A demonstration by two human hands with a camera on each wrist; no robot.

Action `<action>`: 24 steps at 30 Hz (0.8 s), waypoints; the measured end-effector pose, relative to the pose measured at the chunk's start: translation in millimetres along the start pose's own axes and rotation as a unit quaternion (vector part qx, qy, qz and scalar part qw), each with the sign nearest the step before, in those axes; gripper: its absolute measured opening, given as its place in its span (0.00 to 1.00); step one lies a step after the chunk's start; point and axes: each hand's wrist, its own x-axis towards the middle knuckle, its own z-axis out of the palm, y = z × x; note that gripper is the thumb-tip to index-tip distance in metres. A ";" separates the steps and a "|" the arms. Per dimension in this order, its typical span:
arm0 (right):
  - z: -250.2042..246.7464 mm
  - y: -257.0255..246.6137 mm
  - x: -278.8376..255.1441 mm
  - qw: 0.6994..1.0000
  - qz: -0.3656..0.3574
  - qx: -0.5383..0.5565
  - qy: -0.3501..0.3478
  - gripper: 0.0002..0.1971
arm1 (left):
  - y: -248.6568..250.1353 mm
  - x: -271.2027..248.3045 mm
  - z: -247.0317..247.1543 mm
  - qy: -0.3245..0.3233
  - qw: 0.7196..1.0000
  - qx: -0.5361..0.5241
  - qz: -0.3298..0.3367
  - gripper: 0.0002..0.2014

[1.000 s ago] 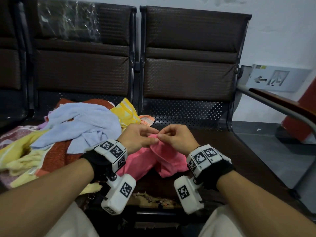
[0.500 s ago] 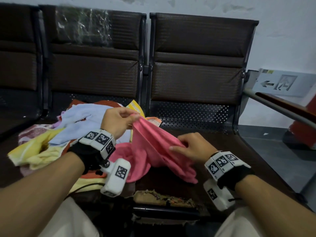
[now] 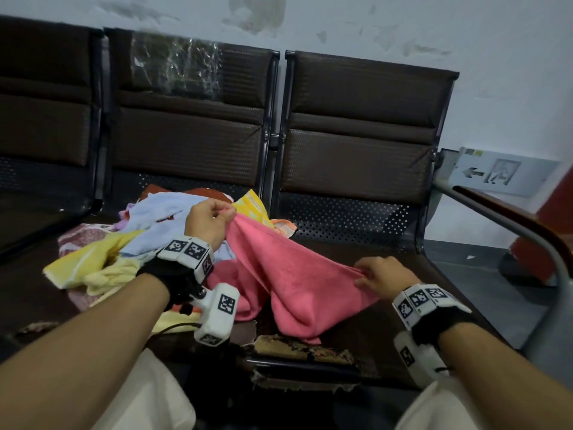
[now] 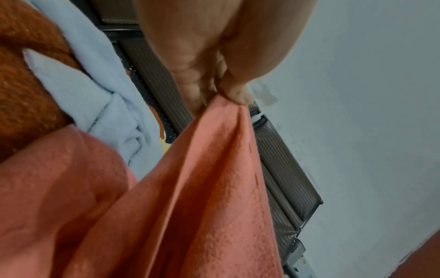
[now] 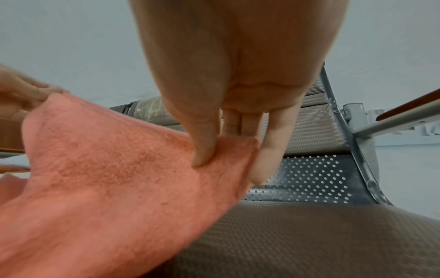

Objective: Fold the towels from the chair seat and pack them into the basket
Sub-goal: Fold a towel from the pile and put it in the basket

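Note:
A pink towel hangs stretched between my two hands over the brown chair seat. My left hand pinches one corner, raised above the towel heap; the left wrist view shows thumb and fingers closed on the pink towel. My right hand pinches the opposite corner lower down and to the right, and in the right wrist view the thumb presses the pink towel against the fingers. The towel's lower part droops onto the seat. No basket is in view.
A heap of towels, pale blue, yellow, rust and patterned, covers the left seat. The right seat's front edge is torn. A metal armrest runs along the right. Chair backs and a white wall stand behind.
My hands, close together on the bunched pink towel a second ago, have drawn apart: left up and left, right down and right. The towel now spreads between them.

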 end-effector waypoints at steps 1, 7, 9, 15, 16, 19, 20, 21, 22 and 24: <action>-4.3 -2.4 -2.8 1.000 0.010 -0.007 0.009 0.14 | 0.6 -1.0 1.6 -0.003 1.000 0.003 -0.003 0.03; -11.6 -15.0 -4.5 0.980 -0.054 0.005 0.190 0.10 | -7.2 1.8 9.8 0.005 0.997 0.053 -0.059 0.15; -9.4 -19.3 -1.1 0.977 -0.076 -0.030 0.198 0.08 | -10.8 5.6 13.5 -0.010 0.995 0.062 -0.073 0.16; 3.1 -15.3 21.8 0.983 -0.103 -0.031 0.149 0.07 | -9.4 17.9 32.4 -0.117 0.983 0.103 -0.093 0.16; 7.8 -12.2 26.6 0.989 -0.088 0.005 0.121 0.07 | -8.8 19.6 35.2 -0.135 0.980 0.112 -0.096 0.16; 16.1 -2.3 38.6 0.988 -0.022 0.118 0.093 0.02 | -9.8 24.8 41.1 -0.168 0.974 0.108 -0.104 0.18; 17.4 1.1 42.3 0.985 0.003 0.148 0.090 0.03 | -11.1 25.7 41.7 -0.172 0.973 0.119 -0.100 0.18; 18.0 4.6 45.9 0.981 0.025 0.170 0.090 0.03 | -13.0 26.8 41.9 -0.171 0.972 0.133 -0.095 0.17; 18.1 8.2 48.8 0.977 0.042 0.186 0.095 0.02 | -15.7 27.4 41.1 -0.167 0.970 0.154 -0.085 0.18; 18.0 15.2 52.2 0.969 0.071 0.208 0.110 0.01 | -21.7 27.4 38.4 -0.169 0.960 0.219 -0.049 0.20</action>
